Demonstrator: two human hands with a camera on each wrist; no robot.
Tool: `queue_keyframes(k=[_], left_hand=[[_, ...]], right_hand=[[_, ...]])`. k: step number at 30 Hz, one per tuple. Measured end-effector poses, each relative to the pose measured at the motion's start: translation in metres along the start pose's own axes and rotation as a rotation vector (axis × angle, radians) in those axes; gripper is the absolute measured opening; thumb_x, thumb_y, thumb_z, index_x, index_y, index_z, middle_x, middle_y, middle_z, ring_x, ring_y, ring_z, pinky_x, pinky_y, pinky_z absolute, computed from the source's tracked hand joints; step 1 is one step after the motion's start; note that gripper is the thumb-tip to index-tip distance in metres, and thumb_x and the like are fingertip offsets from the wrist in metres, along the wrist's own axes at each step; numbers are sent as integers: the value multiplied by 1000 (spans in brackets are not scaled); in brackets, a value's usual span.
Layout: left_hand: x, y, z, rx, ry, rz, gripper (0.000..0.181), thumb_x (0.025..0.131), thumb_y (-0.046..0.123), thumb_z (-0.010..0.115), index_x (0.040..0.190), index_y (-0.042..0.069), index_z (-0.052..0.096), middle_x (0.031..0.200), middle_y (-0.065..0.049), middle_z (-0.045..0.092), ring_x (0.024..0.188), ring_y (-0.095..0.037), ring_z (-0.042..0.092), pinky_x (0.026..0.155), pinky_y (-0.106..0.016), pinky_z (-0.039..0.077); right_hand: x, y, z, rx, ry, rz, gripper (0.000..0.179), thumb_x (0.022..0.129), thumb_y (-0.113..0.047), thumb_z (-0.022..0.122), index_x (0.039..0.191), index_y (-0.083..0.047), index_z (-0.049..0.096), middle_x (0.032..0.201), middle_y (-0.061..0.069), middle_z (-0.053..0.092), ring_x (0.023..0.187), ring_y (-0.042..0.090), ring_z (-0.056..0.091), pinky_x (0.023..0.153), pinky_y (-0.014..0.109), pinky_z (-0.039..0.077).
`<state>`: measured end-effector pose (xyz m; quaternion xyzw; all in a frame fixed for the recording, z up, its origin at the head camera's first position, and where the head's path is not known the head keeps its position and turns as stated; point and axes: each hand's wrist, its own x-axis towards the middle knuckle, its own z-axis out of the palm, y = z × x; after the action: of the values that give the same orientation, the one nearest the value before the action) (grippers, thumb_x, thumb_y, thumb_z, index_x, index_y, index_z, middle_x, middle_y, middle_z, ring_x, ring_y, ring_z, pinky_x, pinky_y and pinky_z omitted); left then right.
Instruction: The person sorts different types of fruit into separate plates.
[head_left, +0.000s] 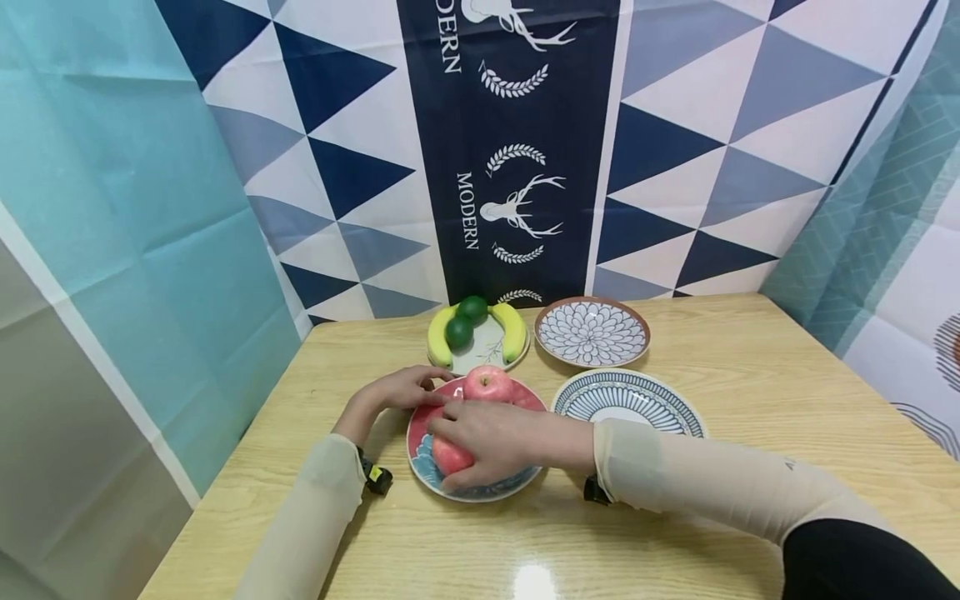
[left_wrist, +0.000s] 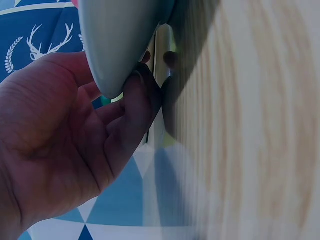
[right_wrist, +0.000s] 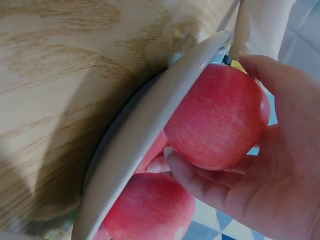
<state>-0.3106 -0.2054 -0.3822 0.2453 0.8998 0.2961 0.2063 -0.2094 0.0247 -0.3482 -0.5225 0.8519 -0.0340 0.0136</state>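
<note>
A red and blue plate (head_left: 529, 398) stands at the middle of the table with two red apples on it. My left hand (head_left: 399, 389) grips the plate's left rim, its fingers curled beneath the edge in the left wrist view. Over the plate, my right hand (head_left: 498, 435) holds the nearer apple (right_wrist: 217, 117), with fingers and thumb around its sides. That apple sits at or just above the plate's surface; I cannot tell which. The other apple (head_left: 487, 382) lies at the plate's far side, partly behind the right hand.
Behind is a small plate (head_left: 486, 343) with two bananas (head_left: 513, 333) and two green fruits (head_left: 459, 332). A brown-rimmed plate (head_left: 592, 332) stands back right. A blue-patterned plate (head_left: 637, 396) lies partly behind the right forearm. A patterned cloth (head_left: 517, 125) hangs behind the table.
</note>
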Motion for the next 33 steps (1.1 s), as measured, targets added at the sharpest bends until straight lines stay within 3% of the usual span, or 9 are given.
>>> queue_keyframes(k=[8,15,19,23,26,33], left_hand=[[0,-1,2,-6,4,-3,37,104,17,63,142,17,66,121,-6,67,103,-23,57,90,-37,48],[0,-3,2,-15,8,-11,47,98,3,58,143,14,64,125,-10,63,109,-27,55,91,-40,47],[1,-3,1,0,20,-5,39,102,13,63,140,16,65,120,-10,65,106,-27,57,90,-42,48],[0,-1,2,-5,29,-17,39,103,27,69,141,18,65,130,-10,65,117,-29,59,102,-49,50],[-1,0,2,-19,31,-34,41,103,27,70,142,19,65,136,-11,64,123,-31,57,107,-53,48],[-2,3,2,-23,29,-45,36,103,26,69,138,18,67,131,-10,65,118,-29,56,103,-47,50]], right_hand=[[-4,-1,-10,-7,28,10,86,94,-74,62,156,-16,49,152,7,52,131,20,58,107,43,51],[-9,3,-23,36,45,40,88,93,-73,64,159,-17,46,157,6,49,139,23,54,112,47,47],[-14,8,-30,59,78,55,86,94,-72,65,159,-18,46,153,5,53,136,21,54,111,46,48],[-23,14,-38,61,114,86,86,94,-73,63,160,-21,46,143,0,58,125,16,57,104,41,51],[-30,19,-44,72,136,116,86,94,-74,61,162,-24,44,142,-2,58,121,14,59,101,39,53],[-45,31,-50,128,160,201,83,91,-80,59,153,-25,53,145,-1,58,122,15,61,101,41,54]])
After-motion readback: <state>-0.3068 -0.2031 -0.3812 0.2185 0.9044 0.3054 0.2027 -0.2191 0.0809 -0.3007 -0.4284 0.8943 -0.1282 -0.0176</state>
